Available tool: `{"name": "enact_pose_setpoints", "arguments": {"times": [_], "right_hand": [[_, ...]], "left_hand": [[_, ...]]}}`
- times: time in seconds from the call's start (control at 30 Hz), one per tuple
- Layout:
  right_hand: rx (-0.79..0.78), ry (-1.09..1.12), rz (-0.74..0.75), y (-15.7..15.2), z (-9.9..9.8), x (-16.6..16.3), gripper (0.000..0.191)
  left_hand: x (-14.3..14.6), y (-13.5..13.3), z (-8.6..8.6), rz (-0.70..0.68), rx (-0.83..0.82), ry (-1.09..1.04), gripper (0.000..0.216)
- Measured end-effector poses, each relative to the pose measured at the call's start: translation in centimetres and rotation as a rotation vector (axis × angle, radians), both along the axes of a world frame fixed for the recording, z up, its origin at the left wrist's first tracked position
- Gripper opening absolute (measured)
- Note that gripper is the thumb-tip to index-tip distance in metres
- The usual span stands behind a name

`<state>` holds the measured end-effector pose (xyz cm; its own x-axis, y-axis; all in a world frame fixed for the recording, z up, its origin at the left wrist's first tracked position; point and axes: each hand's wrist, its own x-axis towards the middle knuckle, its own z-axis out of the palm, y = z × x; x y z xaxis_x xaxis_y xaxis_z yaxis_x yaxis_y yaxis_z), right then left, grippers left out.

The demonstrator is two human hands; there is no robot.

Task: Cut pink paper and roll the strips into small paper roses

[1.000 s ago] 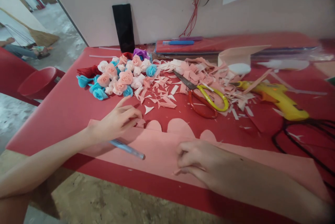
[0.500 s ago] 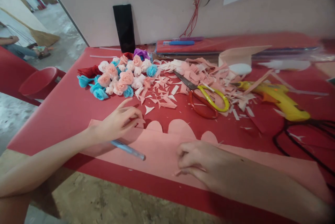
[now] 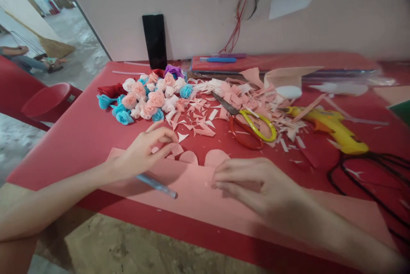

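A long pink paper sheet (image 3: 195,190) with a scalloped far edge lies across the near side of the red table (image 3: 80,133). My left hand (image 3: 144,152) rests at the sheet's left end, thumb and fingers pinched on a scallop of the edge. A blue pen (image 3: 156,185) pokes out from under that wrist, lying on the sheet. My right hand (image 3: 253,180), somewhat blurred, sits with fingers curled and pressed together on the sheet just below the middle scallops.
Beyond the sheet lie pink paper scraps (image 3: 198,116), a heap of paper roses (image 3: 147,97), red-and-yellow scissors (image 3: 253,125) and a yellow glue gun (image 3: 333,126) with a black cord (image 3: 368,171). A black phone (image 3: 154,41) leans on the wall. A red stool (image 3: 48,101) stands at left.
My right hand has moved from the sheet's near edge up toward the scalloped edge. My left hand keeps its pinch and shifted slightly. The view tilted a little.
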<state>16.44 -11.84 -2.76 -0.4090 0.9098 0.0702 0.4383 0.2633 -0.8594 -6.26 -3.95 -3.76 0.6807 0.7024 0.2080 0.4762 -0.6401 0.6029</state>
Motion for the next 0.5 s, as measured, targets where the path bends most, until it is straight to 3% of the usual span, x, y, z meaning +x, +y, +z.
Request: {"name": "enact_pose_setpoints", "arguments": {"times": [0.1,0.27,0.43,0.5], "right_hand": [[0.053,0.119,-0.078,0.2,1.7,-0.3,0.02],[0.243,0.277,-0.194,-0.5,2.5,0.3,0.018],[0.393,0.221,-0.303,-1.5,3.0,0.6,0.024],[0.436,0.19,-0.335,-1.7,3.1,0.5,0.025]], "left_hand": [[1.4,-1.0,1.9,-0.095,0.069,-0.08,0.011],[4.1,-2.2,4.4,-0.227,0.114,-0.178,0.019],[6.4,-2.5,5.0,-0.245,0.087,-0.433,0.001],[7.0,-2.6,5.0,-0.267,0.089,-0.511,0.004]]}}
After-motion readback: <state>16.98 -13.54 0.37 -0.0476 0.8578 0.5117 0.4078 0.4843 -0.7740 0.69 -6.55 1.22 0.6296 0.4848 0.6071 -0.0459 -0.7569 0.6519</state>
